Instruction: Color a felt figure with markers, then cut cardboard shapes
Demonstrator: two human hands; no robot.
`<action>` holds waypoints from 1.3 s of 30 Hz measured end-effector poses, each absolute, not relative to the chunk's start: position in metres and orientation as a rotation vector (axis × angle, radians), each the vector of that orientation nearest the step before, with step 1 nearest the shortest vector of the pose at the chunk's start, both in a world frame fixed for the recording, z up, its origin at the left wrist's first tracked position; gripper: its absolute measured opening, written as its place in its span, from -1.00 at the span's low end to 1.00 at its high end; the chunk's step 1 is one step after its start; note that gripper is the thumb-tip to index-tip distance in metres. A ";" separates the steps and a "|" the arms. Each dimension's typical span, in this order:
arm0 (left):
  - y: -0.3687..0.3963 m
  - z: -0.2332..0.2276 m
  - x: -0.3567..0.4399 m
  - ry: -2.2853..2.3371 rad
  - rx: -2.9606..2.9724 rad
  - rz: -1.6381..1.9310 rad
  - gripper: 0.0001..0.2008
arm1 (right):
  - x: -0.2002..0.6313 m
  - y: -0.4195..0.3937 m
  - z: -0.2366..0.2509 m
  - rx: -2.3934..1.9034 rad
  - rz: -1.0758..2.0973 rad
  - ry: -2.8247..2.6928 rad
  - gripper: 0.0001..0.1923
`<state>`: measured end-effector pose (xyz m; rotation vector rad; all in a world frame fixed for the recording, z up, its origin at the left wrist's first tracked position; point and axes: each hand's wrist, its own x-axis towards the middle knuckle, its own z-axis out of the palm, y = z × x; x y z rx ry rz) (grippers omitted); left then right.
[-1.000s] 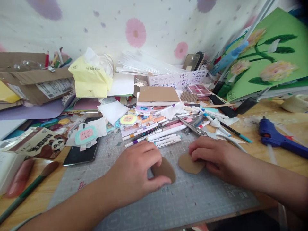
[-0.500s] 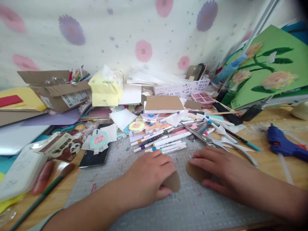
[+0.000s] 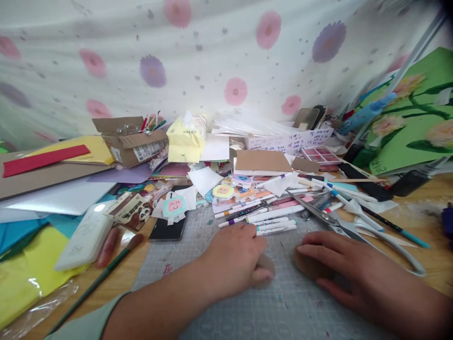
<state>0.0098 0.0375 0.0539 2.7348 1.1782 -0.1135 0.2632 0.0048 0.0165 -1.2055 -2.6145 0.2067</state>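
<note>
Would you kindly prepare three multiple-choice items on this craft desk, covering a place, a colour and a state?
1. Where do the scissors lie?
A. beyond the right hand
B. in the cardboard box
C. under the left hand

2. What colour is the strip at far left?
A. blue
B. red
C. white

3. How is the right hand?
A. raised, holding a marker
B. flat on a brown cardboard piece
C. off the cutting mat

Answers: 1 A, the blades lie past its fingers; 2 B, it is plainly red; 3 B, the fingers cover the piece.

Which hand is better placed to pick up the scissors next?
Right. The right hand lies just below the grey-handled metal scissors; the left hand sits farther off, covering a brown cardboard cutout.
</note>
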 end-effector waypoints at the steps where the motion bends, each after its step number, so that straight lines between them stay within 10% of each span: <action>1: 0.039 0.054 0.009 1.183 2.730 -0.117 -0.71 | 0.262 0.005 0.018 -1.217 0.241 -2.609 -0.50; 14: 0.052 0.057 0.001 1.289 2.581 0.063 -0.91 | 0.248 0.013 0.023 -1.196 0.390 -2.462 -0.55; 20: 0.038 0.060 0.006 0.982 2.576 -0.142 -0.41 | 0.252 0.011 0.024 -1.216 0.410 -2.480 -0.59; 30: 0.037 0.067 0.001 0.920 2.619 -0.167 -0.75 | 0.251 0.002 0.024 -1.239 0.350 -2.487 -0.55; 39: 0.040 0.062 0.004 1.061 2.451 0.166 -0.61 | 0.248 -0.001 0.027 -1.224 0.308 -2.357 -0.51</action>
